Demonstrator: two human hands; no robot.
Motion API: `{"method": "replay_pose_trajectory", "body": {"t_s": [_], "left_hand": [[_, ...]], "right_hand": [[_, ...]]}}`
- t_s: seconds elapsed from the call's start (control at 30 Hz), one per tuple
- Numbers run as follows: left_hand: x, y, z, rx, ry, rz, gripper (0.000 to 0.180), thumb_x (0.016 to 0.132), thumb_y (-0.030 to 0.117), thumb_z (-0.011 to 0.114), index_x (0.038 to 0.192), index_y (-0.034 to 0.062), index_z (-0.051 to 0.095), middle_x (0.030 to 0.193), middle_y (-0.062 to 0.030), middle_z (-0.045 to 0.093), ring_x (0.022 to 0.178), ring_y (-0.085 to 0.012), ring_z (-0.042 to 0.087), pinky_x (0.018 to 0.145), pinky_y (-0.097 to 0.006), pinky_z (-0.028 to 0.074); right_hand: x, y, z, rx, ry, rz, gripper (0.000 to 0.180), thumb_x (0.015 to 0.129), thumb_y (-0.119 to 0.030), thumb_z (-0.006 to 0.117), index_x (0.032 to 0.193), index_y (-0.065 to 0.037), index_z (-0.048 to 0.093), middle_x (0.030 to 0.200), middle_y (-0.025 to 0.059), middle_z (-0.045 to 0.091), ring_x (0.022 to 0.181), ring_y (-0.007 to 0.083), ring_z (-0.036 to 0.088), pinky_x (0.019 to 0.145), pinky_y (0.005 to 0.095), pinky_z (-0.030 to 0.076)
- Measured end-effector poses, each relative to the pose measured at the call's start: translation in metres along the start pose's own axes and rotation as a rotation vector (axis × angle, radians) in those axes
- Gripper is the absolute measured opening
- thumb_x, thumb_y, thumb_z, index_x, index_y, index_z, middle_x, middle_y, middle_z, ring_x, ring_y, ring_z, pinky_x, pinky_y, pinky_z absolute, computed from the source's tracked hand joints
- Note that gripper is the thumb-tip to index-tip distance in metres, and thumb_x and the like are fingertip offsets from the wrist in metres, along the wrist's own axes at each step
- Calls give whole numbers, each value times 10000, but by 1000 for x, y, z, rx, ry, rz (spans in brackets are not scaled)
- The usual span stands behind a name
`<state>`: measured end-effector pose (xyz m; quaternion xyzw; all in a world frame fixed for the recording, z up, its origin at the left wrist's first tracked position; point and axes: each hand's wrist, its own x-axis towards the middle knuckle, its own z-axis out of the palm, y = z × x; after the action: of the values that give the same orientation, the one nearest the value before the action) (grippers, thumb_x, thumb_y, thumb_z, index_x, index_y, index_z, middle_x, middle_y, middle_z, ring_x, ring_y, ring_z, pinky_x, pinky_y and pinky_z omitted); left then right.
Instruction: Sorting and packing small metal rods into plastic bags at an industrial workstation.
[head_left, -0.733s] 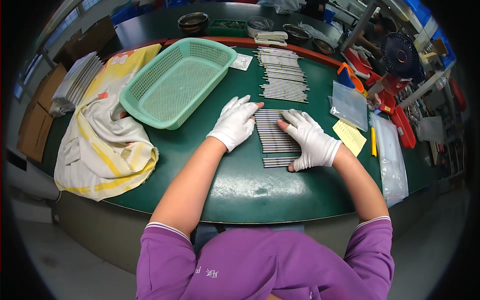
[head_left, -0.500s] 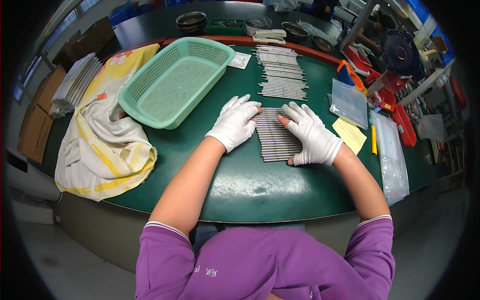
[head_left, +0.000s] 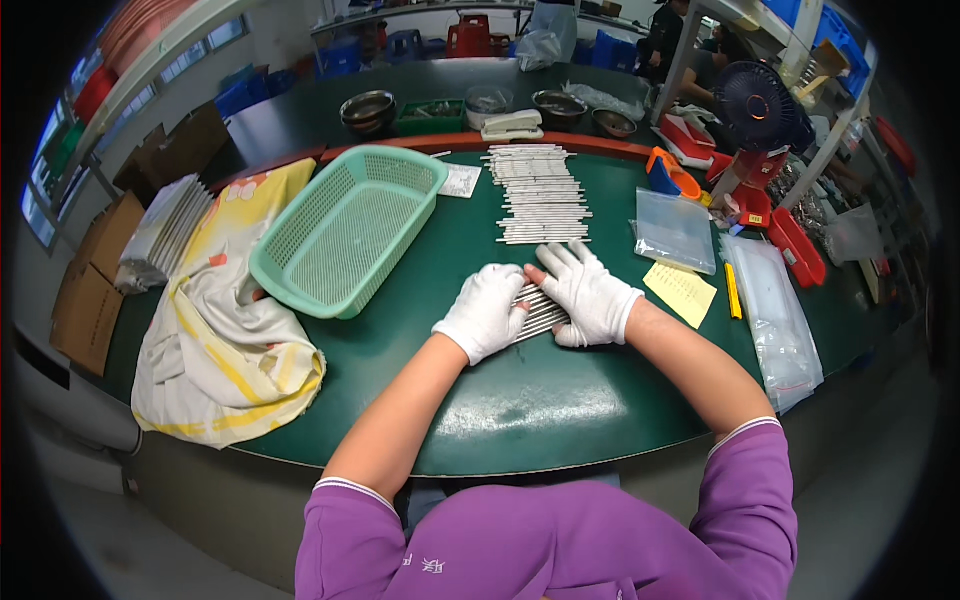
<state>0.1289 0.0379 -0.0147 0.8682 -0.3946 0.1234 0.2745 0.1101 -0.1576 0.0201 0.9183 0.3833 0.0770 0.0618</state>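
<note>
I sit at a dark green table (head_left: 560,420), looking down at my two white-gloved hands. My left hand (head_left: 484,312) and my right hand (head_left: 590,292) press in from either side on a small batch of thin silver metal rods (head_left: 540,312), which lies flat on the table between my palms. Neither hand pinches anything — the fingers are laid loosely together and curved over the rods, cupping them so the batch bunches up, and my fingertips nearly meet above it.

Just beyond my hands, a longer row of the same rods (head_left: 540,195) lies in neat crosswise stacks running away from me. To my left sits an empty mint-green plastic basket (head_left: 345,235), its near edge resting on a crumpled yellow-and-white cloth (head_left: 215,340). To my right lie clear plastic bags (head_left: 675,230), a yellow paper slip (head_left: 680,292) and a yellow pen (head_left: 732,291).

I judge the step in hand to be gathering and squaring this batch into one bundle. The next move calls for an even squeeze from both sides, so no rod rolls out or slides loose at the ends.
</note>
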Motion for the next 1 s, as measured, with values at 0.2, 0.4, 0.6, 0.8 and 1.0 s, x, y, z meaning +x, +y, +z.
{"method": "replay_pose_trajectory", "body": {"t_s": [0.2, 0.4, 0.6, 0.8, 1.0], "left_hand": [[-4, 31, -20, -129, -220, -233, 526, 659, 260, 725, 1050, -38, 537, 996, -198, 567, 974, -361, 526, 862, -407, 441], [-8, 46, -17, 65, -276, -293, 509, 654, 200, 698, 1072, -39, 535, 965, -204, 577, 929, -368, 573, 819, -423, 486], [5, 57, -22, 139, -550, -383, 319, 643, 178, 649, 898, -11, 624, 882, -220, 632, 849, -360, 614, 784, -407, 499], [-5, 69, -26, 307, -524, -263, 267, 654, 176, 635, 857, 3, 631, 866, -207, 641, 829, -354, 622, 765, -403, 505], [-9, 85, -40, 219, -487, -282, 261, 685, 123, 617, 913, 8, 561, 912, -220, 620, 871, -368, 606, 779, -416, 495]], "right_hand": [[-2, -10, -8, 216, 20, 47, 592, 617, -304, 657, 1092, 31, 544, 944, 175, 583, 881, 324, 572, 761, 387, 493], [0, -21, -24, 282, -142, 90, 294, 628, -212, 653, 828, -3, 601, 852, 174, 614, 839, 330, 605, 737, 393, 511], [4, -34, -29, 359, -370, 197, 210, 648, -170, 634, 832, -70, 649, 810, 152, 656, 785, 321, 636, 713, 386, 506], [-6, -50, -29, 361, -275, 240, 165, 648, -159, 618, 785, -83, 671, 776, 154, 655, 757, 319, 638, 689, 390, 504], [-28, -60, -7, 431, 133, 282, 174, 658, -159, 637, 795, -57, 605, 805, 169, 641, 776, 335, 627, 698, 400, 500]]}}
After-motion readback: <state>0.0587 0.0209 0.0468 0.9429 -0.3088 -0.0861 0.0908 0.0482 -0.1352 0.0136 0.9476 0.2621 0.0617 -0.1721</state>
